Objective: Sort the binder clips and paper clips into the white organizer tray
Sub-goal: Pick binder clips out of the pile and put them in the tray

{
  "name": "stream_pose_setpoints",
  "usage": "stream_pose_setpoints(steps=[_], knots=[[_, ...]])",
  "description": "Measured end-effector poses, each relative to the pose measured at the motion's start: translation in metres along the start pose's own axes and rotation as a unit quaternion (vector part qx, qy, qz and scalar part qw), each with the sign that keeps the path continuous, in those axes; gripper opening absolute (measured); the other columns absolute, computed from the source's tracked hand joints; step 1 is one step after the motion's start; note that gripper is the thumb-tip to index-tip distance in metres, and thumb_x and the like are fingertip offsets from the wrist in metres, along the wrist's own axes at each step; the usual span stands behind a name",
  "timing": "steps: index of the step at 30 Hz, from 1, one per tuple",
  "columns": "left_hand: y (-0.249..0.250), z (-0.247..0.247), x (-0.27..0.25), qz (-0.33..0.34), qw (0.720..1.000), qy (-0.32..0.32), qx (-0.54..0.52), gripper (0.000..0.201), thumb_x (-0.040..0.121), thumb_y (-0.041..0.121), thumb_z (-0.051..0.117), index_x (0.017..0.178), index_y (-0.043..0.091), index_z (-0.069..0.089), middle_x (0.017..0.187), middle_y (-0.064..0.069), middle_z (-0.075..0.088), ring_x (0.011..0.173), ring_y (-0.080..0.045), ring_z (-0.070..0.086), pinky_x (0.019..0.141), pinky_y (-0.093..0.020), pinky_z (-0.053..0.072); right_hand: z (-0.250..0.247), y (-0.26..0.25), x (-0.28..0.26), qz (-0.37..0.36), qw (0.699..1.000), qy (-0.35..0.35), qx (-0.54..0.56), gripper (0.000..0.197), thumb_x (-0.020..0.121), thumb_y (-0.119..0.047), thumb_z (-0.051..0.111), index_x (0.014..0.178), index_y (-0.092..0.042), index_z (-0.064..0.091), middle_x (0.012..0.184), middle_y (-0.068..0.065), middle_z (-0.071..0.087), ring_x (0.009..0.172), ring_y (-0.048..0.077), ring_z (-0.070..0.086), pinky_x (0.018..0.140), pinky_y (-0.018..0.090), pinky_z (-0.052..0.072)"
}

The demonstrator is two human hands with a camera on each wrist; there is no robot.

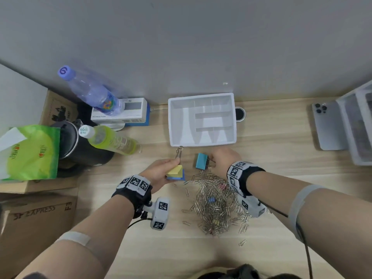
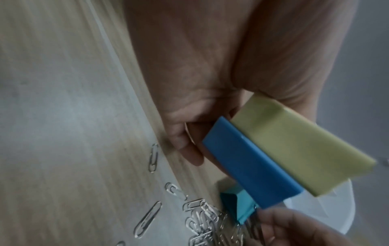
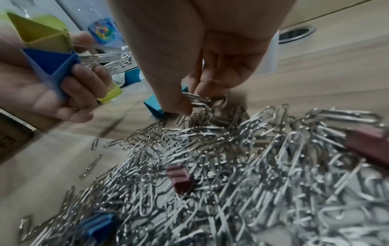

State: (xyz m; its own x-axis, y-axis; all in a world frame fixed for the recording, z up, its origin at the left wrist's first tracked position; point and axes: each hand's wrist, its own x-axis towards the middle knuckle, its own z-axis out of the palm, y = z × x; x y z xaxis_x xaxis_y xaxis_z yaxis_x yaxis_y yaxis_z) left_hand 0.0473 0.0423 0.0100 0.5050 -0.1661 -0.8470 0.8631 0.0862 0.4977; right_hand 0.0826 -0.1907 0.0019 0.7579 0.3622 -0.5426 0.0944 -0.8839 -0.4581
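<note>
Left hand: two big binder clips, a yellow clip stacked on a blue clip, are held with fingers curled round them by the left hand, their wire handles pointing at the tray
Right hand: the wire handles of a teal clip are pinched between thumb and fingertips by the right hand, just at the far edge of the pile
Pile: a heap of paper clips is spread on the desk near the body, with small pink, blue and yellow binder clips buried in it
Tray: the white tray is seen just beyond both hands, every compartment bare
Progress: nothing is sorted yet, by the look of it
Risk one: loose paper clips could be dragged along by the teal clip's handles and dropped in the wrong compartment
Risk two: the stacked pair could be lost if the left grip is loosened, the yellow sliding off the blue
Risk three: the heap could be scattered by the right wrist
</note>
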Motion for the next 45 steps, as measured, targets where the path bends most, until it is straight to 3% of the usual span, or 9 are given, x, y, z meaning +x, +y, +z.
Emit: stream_pose_setpoints(steps=[3,7,11,17,23,27,32,38,45], knots=[[0.010,0.003,0.003,0.006,1.000,-0.012,-0.003,0.044,0.087,0.028,0.066,0.116,-0.005,0.061,0.105,-0.017,0.065,0.098,-0.028,0.062,0.100,-0.045,0.045,0.000,0.008,-0.003,-0.008,0.999,-0.006,0.035,0.018,0.079,-0.037,0.071,0.082,-0.019,0.068,0.072,-0.004,0.066,0.065,0.016,0.059,0.058,0.026,0.047],[0.033,0.016,0.005,0.038,0.999,-0.029,-0.008,0.016,0.094,0.021,0.057,0.098,0.007,0.066,0.088,-0.007,0.069,0.081,-0.018,0.066,0.093,-0.039,0.048,-0.009,0.022,-0.010,-0.026,0.992,-0.007,0.121,0.019,0.076,-0.024,0.072,0.094,-0.027,0.075,0.076,-0.013,0.066,0.064,0.000,0.058,0.061,0.021,0.049],[0.071,0.041,0.011,0.092,0.995,-0.002,0.036,0.012,0.095,0.017,0.056,0.100,0.009,0.064,0.083,-0.003,0.066,0.076,-0.014,0.063,0.082,-0.032,0.051,-0.034,0.034,-0.015,0.003,0.979,0.027,0.201,0.033,0.078,-0.021,0.075,0.110,-0.025,0.073,0.092,-0.011,0.070,0.083,0.004,0.065,0.083,0.025,0.056],[0.123,0.072,0.034,0.216,0.963,0.074,0.145,0.007,0.089,0.018,0.067,0.088,0.014,0.062,0.069,0.008,0.072,0.061,0.003,0.065,0.061,-0.010,0.050,-0.081,0.040,-0.007,0.010,0.968,0.139,0.211,0.014,0.081,-0.022,0.072,0.093,-0.024,0.079,0.078,-0.017,0.066,0.071,0.008,0.061,0.073,0.024,0.051],[0.138,0.088,0.057,0.284,0.924,0.097,0.238,0.021,0.082,0.016,0.072,0.069,0.019,0.056,0.075,0.001,0.067,0.075,-0.014,0.062,0.072,-0.020,0.049,-0.106,0.037,0.015,0.045,0.991,0.108,0.057,0.017,0.086,-0.026,0.057,0.076,-0.022,0.071,0.079,0.001,0.067,0.076,0.022,0.062,0.072,0.029,0.052],[0.132,0.092,0.068,0.309,0.902,0.084,0.290,0.014,0.080,0.012,0.074,0.072,0.012,0.062,0.071,0.003,0.064,0.058,-0.003,0.050,0.065,-0.017,0.047,-0.103,0.035,0.022,0.049,0.993,0.102,0.016,0.019,0.090,-0.027,0.053,0.085,-0.021,0.070,0.081,0.003,0.065,0.076,0.023,0.058,0.072,0.030,0.050],[0.123,0.092,0.077,0.330,0.865,0.095,0.367,0.012,0.078,0.017,0.075,0.082,0.005,0.072,0.079,-0.001,0.066,0.073,-0.012,0.059,0.075,-0.027,0.052,-0.095,0.038,0.028,0.047,0.990,0.126,0.047,0.019,0.090,-0.027,0.056,0.091,-0.020,0.072,0.085,0.003,0.067,0.080,0.022,0.061,0.075,0.030,0.050],[0.127,0.093,0.083,0.381,0.790,0.131,0.461,0.020,0.079,0.032,0.074,0.095,0.021,0.077,0.096,0.002,0.053,0.098,-0.018,0.052,0.089,-0.034,0.048,-0.094,0.038,0.031,0.047,0.987,0.145,0.057,0.017,0.089,-0.025,0.055,0.090,-0.021,0.072,0.086,0.004,0.067,0.081,0.025,0.062,0.077,0.034,0.053],[0.126,0.082,0.076,0.357,0.754,0.141,0.533,0.027,0.081,0.031,0.072,0.106,0.019,0.075,0.095,0.000,0.052,0.079,-0.014,0.052,0.075,-0.027,0.047,-0.088,0.037,0.031,0.058,0.986,0.144,0.053,0.021,0.090,-0.029,0.052,0.101,-0.021,0.069,0.084,0.001,0.069,0.078,0.023,0.063,0.074,0.036,0.056]])
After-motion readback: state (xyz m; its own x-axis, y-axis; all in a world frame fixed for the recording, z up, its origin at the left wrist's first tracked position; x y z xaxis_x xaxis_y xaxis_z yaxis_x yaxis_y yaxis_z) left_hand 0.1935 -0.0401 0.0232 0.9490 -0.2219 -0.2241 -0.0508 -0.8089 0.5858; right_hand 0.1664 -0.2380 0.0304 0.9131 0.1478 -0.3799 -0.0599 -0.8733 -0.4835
